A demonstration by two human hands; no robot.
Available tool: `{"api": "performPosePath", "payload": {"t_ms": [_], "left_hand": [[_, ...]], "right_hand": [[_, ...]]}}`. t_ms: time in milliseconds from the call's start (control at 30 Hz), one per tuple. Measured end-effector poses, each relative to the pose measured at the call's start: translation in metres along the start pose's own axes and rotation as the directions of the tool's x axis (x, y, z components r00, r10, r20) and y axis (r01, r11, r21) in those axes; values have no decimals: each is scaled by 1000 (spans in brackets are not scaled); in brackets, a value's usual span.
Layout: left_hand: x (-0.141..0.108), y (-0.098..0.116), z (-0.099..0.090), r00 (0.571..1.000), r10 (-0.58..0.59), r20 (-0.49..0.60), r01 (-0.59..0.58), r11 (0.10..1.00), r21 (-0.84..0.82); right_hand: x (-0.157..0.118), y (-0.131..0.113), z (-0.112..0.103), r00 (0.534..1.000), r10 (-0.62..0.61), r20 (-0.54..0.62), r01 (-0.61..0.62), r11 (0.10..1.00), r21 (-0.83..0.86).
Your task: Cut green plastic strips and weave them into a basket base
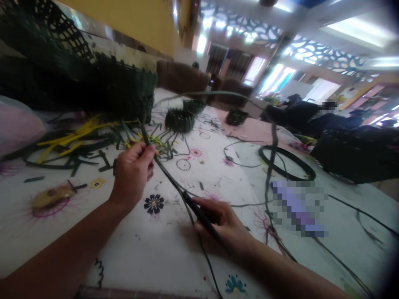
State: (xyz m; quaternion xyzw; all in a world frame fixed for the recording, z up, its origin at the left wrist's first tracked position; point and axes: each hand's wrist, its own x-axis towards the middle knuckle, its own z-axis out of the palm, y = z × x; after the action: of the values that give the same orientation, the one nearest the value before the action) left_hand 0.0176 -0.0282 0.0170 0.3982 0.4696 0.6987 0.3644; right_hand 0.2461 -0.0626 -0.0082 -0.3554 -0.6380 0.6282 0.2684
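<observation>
My left hand (pixel 132 176) is closed, with thumb and fingers pinching a dark green strip (pixel 168 176) above the table. From there the strip slants down to the right, where it seems to divide into thinner lengths. My right hand (pixel 226 222) is wrapped round a slim black tool (pixel 204 220); blur hides its exact kind. The tool's tip meets or lies over the strip, and I cannot tell which. One long thin strand (pixel 207 259) hangs down towards the table's near edge. Another strand (pixel 272 145) loops up and over to the right.
Dark green woven baskets (pixel 124 83) are stacked at the back left, with smaller woven pieces (pixel 180 119) beyond. Yellow strips (pixel 70 139) and green offcuts lie left on the flowered tablecloth (pixel 131 253). A coiled strip (pixel 288 174) rests at right, near a pixelated purple item (pixel 296 207).
</observation>
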Motion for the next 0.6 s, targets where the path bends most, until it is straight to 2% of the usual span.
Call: {"api": "performPosePath", "payload": {"t_ms": [367, 600], "left_hand": [[-6, 2, 6, 999, -29, -14, 27, 995, -93], [-7, 0, 6, 999, -38, -11, 37, 996, -83]], "right_hand": [[-1, 3, -5, 995, -37, 97, 28, 995, 97], [0, 3, -2, 998, -30, 51, 28, 999, 39]]}}
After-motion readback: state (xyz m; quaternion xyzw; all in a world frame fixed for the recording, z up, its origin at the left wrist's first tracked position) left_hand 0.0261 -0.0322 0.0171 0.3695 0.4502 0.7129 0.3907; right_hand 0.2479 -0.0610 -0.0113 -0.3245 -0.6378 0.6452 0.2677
